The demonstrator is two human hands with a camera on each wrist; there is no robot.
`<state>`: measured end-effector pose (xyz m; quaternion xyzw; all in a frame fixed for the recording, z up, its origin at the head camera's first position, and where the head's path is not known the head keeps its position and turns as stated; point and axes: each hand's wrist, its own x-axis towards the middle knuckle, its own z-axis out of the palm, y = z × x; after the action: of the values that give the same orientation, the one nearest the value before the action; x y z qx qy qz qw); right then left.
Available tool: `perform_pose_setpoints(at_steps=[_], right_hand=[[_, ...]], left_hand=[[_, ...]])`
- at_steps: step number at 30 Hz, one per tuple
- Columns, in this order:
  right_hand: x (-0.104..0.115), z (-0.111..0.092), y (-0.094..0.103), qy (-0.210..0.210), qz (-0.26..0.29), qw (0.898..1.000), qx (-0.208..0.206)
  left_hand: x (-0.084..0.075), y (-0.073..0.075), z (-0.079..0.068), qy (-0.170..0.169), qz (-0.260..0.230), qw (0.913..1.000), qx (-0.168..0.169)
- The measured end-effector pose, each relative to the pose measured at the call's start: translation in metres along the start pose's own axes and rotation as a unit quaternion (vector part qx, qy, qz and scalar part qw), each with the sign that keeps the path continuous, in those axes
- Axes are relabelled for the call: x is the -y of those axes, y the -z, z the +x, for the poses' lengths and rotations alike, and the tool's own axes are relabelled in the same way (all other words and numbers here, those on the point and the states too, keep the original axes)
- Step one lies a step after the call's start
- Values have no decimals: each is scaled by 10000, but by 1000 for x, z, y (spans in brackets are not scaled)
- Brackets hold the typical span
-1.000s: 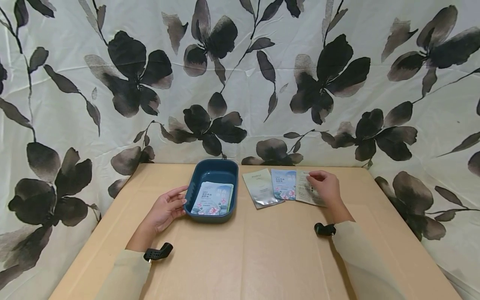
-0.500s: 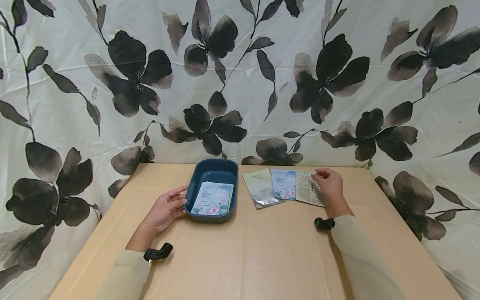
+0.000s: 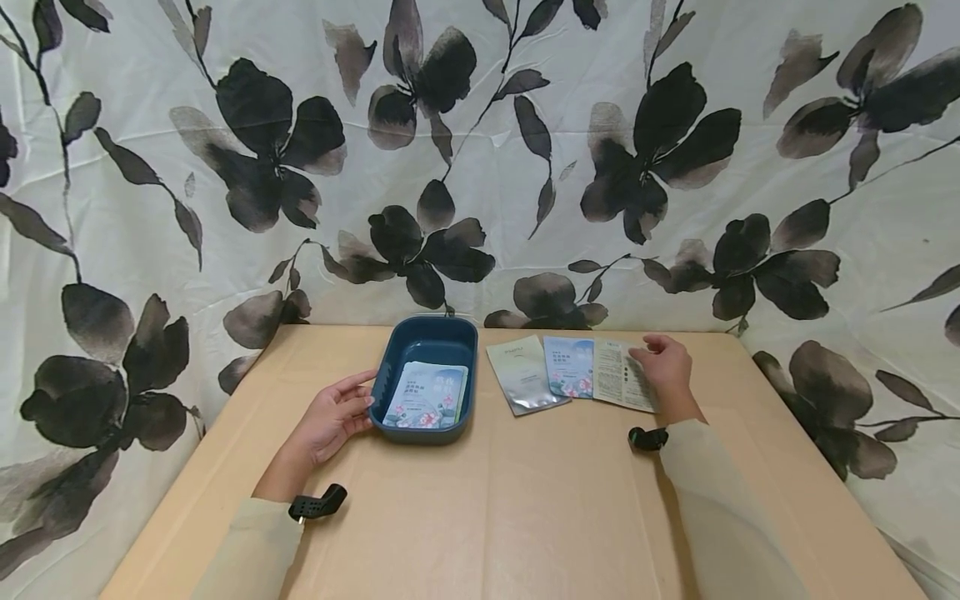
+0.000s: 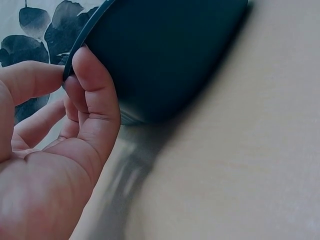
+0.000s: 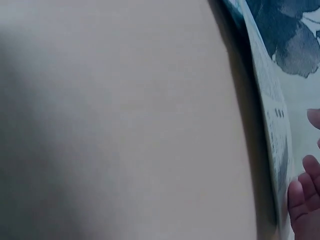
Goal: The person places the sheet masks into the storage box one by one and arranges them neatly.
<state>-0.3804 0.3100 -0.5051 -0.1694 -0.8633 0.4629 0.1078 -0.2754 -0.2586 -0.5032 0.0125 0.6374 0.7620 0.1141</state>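
Observation:
On the left, my left hand (image 3: 334,421) pinches the rim of a dark blue plastic bin (image 3: 386,337); the left wrist view shows thumb and finger on either side of that rim (image 4: 75,55). Inside the bin lies a stack of pale blue floral packets (image 3: 424,396). Over at the right, my right hand (image 3: 666,375) hovers at the right edge of a cream packet with printed text (image 3: 621,375). Its fingers (image 5: 296,195) are loosely bent, with nothing between them, and that packet's edge (image 5: 270,115) passes close by them.
Left of the text-covered packet, in a row, lie a blue floral packet (image 3: 568,365) and a silver and pale green pouch (image 3: 527,375). They rest on a light wooden-coloured table (image 3: 480,517). A floral curtain (image 3: 480,167) hangs behind the table's far edge.
My right hand has drawn back to the right off the text-covered packet, uncovering more of its print. The left hand and the bin stay put.

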Motion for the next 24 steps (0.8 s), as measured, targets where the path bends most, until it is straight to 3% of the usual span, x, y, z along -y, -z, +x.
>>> perform_pose_setpoints(at_steps=[12, 24], right_hand=[[0, 14, 2, -423, -332, 9979, 348], [-3, 24, 1, -294, -686, 9954, 596]], left_hand=[[-1, -4, 4, 45, 29, 10000, -9], [0, -6, 5, 14, 59, 10000, -22]])
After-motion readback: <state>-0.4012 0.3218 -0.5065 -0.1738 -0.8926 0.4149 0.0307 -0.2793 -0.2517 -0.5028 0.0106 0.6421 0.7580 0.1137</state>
